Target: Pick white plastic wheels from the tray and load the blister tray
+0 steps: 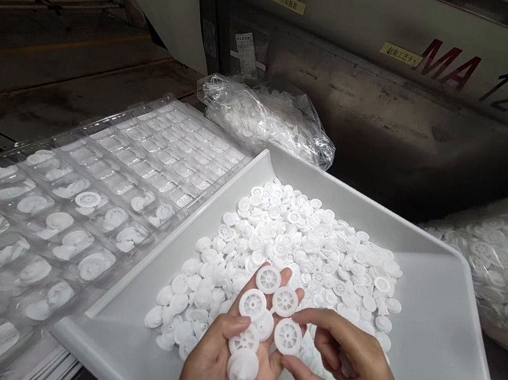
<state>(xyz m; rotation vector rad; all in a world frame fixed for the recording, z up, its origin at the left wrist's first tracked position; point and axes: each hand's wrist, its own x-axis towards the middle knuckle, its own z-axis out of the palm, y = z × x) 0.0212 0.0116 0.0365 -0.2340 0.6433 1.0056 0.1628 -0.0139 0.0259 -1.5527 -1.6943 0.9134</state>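
My left hand [222,368] is palm up over a grey scoop-shaped tray [441,301], cupping several small white plastic gears [243,368] with its thumb resting on them. Most show spoked faces; the nearest one has a raised hub and a toothed rim. Between the thumb and forefinger of my right hand [350,371] is one more spoked white gear [288,336], held at the edge of the left palm. Below both hands, a large loose heap of the same gears [295,236] fills the middle of the grey tray.
A clear plastic blister tray [143,151] lies at left, its nearer pockets holding white gears, over stacked sheets [48,370]. Clear bags of white parts stand behind [266,120] and at right [507,261]. A machine panel [341,87] rises at the back.
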